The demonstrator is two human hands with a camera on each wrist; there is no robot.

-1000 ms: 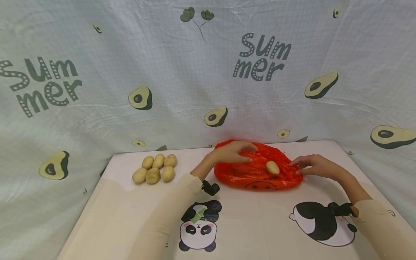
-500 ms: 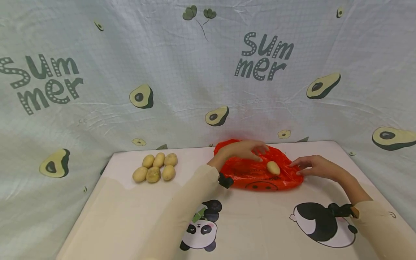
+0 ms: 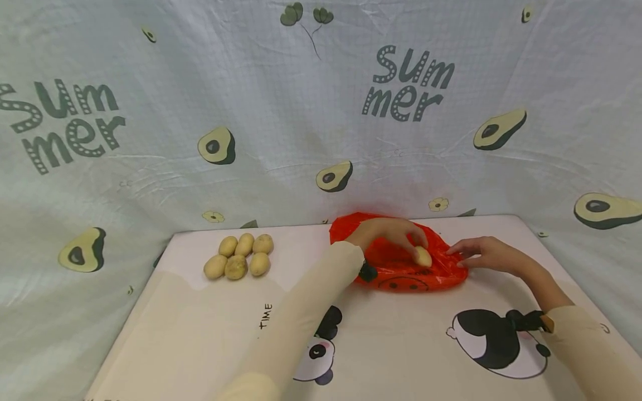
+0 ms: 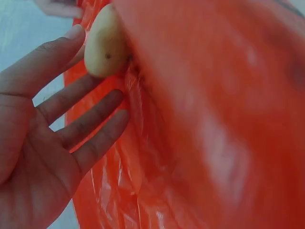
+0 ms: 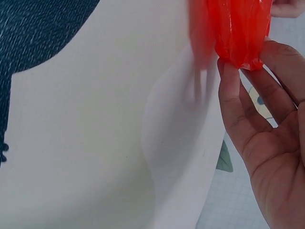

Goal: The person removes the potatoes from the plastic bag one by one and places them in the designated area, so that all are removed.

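A red plastic bag (image 3: 396, 273) with a printed smiling face lies at the back of the table, its mouth toward the right. One potato (image 3: 423, 257) is at the bag, partly covered by my left hand (image 3: 396, 231). In the left wrist view, thumb and fingers stand spread around the potato (image 4: 107, 43), fingertips at its lower end; the thumb looks just short of it. My right hand (image 3: 489, 256) pinches the bag's right edge, and the right wrist view shows the red plastic (image 5: 240, 33) between its thumb and fingers.
Several potatoes (image 3: 236, 267) sit grouped at the table's back left. A cloth (image 3: 281, 111) printed with avocados hangs behind the table. Panda (image 3: 316, 352) and dark-haired cartoon prints (image 3: 494, 340) mark the white tabletop (image 3: 391, 351).
My left hand has moved right across the bag and come onto the potato. The right hand has stayed at the bag's edge, and the grouped potatoes have not moved.
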